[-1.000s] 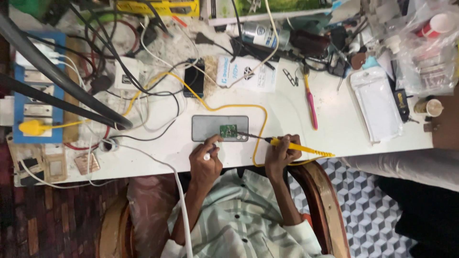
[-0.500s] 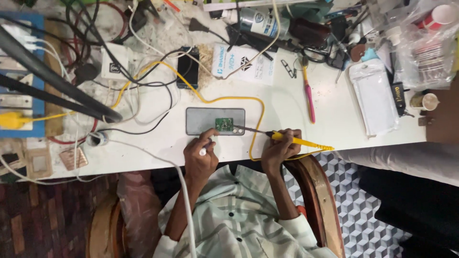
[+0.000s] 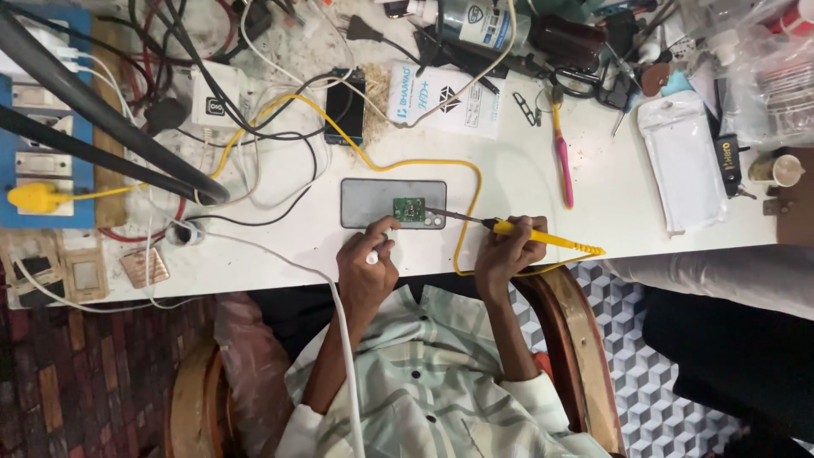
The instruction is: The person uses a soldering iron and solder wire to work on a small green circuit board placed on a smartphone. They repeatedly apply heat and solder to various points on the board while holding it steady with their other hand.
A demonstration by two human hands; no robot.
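Circuit board [image 3: 409,208], small and green, lies near the front edge of the white table [image 3: 526,229], on top of a flat grey phone-shaped slab [image 3: 369,203] that gives it a level base above the clutter. The table is crowded: tangled black, white and yellow cables fill its left half, and a dark phone [image 3: 345,107] lies behind the slab. A pink-handled tool [image 3: 562,165] and a clear plastic pouch [image 3: 682,161] lie off to the right. The left hand [image 3: 365,267] has its grip closed on the end of a white cord [image 3: 339,322], and its fingertips reach the board's near edge, apparently to steady it. The right hand [image 3: 506,254] has its grip clamped on the yellow handle of a soldering iron [image 3: 517,231], held like a pen so the thin tip meets the board's right side.
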